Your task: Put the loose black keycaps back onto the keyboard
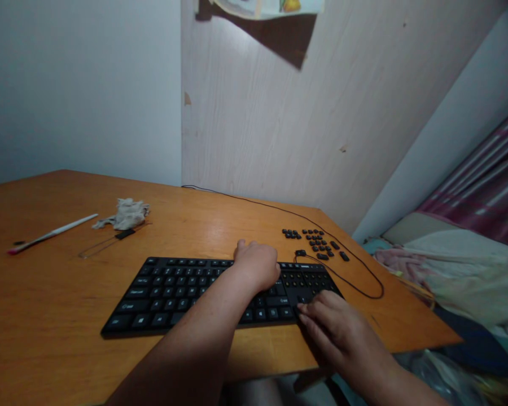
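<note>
One pale wall (254, 124) rises behind the desk (186, 228), with a bed (444, 248) and a curtain (482, 163) off to the right. I see the keyboard (175, 290) lying near the desk's front edge; most of it carries black caps, while its right end shows rows of bare key spots. The right hand (342, 324) is at that end's near side, thumb and forefinger tips drawn close together; whether they pinch anything I cannot tell. Across the keyboard's upper middle lies the left hand (257, 263), back upward, fingers bent; I can't make out whether they are spread or gripping. The cable (245, 199) runs from the wall and loops round by the right end. Over on the left are a brush (65, 227), a crumpled cloth (129, 214) and, just beside it, a wire tool (125, 234). Smallest are the loose caps (317, 242), grouped behind the keyboard's right end.
</note>
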`<state>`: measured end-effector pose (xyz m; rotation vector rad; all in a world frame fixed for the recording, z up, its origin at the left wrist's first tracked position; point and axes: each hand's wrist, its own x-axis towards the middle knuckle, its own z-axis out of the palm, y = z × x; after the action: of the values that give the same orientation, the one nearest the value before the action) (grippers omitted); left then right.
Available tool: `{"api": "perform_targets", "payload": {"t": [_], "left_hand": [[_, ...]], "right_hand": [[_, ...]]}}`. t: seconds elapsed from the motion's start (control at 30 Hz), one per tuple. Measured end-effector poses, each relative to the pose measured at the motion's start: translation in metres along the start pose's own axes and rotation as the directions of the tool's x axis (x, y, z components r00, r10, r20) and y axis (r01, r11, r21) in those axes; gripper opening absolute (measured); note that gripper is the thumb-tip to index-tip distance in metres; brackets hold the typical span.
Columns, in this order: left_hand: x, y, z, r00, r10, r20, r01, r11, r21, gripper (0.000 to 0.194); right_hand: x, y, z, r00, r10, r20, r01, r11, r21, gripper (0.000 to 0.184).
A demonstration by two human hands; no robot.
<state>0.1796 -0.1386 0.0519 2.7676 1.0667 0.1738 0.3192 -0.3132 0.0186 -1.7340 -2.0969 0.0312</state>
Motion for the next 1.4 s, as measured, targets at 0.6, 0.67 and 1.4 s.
{"api": "perform_targets", "payload": {"t": [0.6, 0.67, 1.4], "left_hand": [[0.001, 0.0, 0.001, 1.0, -0.001, -0.004, 0.001, 1.0, -0.008, 0.033], [0.001, 0.0, 0.002, 1.0, 0.001, -0.007, -0.001, 1.0, -0.008, 0.033], [-0.001, 0.001, -0.001, 1.0, -0.001, 0.004, 0.002, 1.0, -0.024, 0.033]], "right_hand": [[0.012, 0.008, -0.007, 1.0, -0.029, -0.011, 0.03, 0.998, 0.056, 0.024], [0.014, 0.007, -0.006, 0.998, -0.055, -0.036, 0.056, 0.998, 0.028, 0.028], [0.017, 0.008, -0.015, 0.988, -0.008, 0.157, -0.005, 0.997, 0.08, 0.017]]}}
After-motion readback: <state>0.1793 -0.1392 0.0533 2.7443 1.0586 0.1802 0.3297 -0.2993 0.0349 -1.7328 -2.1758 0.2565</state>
